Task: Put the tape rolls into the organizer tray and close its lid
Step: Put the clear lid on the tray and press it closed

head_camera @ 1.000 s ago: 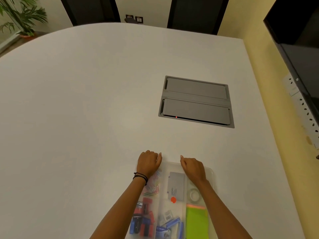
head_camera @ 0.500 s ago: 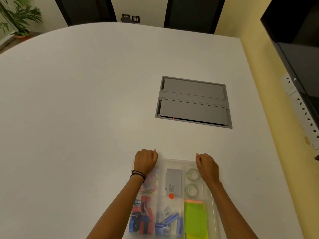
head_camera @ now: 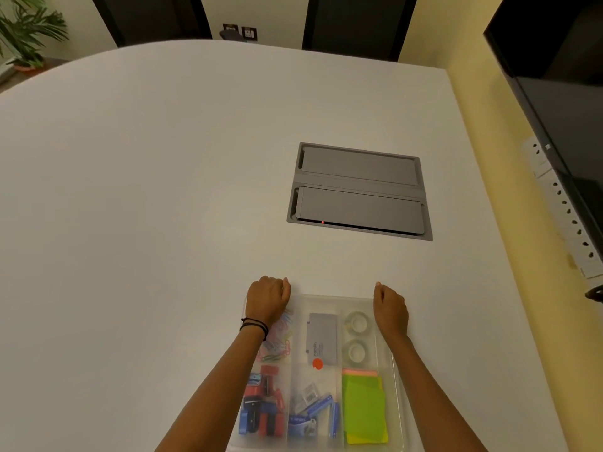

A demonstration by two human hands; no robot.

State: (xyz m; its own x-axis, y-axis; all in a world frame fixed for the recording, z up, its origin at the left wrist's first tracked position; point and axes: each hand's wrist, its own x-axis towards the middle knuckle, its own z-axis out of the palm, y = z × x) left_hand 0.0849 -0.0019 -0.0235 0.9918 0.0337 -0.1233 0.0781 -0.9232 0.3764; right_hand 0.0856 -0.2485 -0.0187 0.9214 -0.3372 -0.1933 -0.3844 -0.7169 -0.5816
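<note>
Sitting on the white table point(head_camera: 163, 207) is a clear plastic organizer tray point(head_camera: 390, 402), and both hands are parked on its far corners. The left hand point(head_camera: 268, 300) is curled into a loose fist over the far-left corner, fingers tucked together, pressing down on the frosted lid point(head_camera: 326, 303) rather than wrapped around anything. The right hand point(head_camera: 390, 309) does the same on the far-right corner, fingers curled in. The lid looks like it's lying flat over the compartments, since everything inside shows a bit hazy through it; can't tell if it's actually snapped shut.

Contents, going by the hands:
- Just inside the right wrist, two tape rolls point(head_camera: 357, 336) lie flat in one compartment, one behind the other.
- Between the two hands, a grey card-like box point(head_camera: 322, 337) with a red dot sticker on its near end.
- Right under the left wrist, a pile of coloured paper clips point(head_camera: 277, 344).
- Along the left forearm, red, blue and black binder clips point(head_camera: 262, 409), pretty jumbled.
- Nearer me in the middle, small blue items point(head_camera: 313, 415), too blurry to name.
- Beside the right forearm, a stack of green sticky notes point(head_camera: 365, 409) with an orange edge peeking out behind.

Well beyond the hands, a grey cable hatch point(head_camera: 359, 190) is set into the table.
</note>
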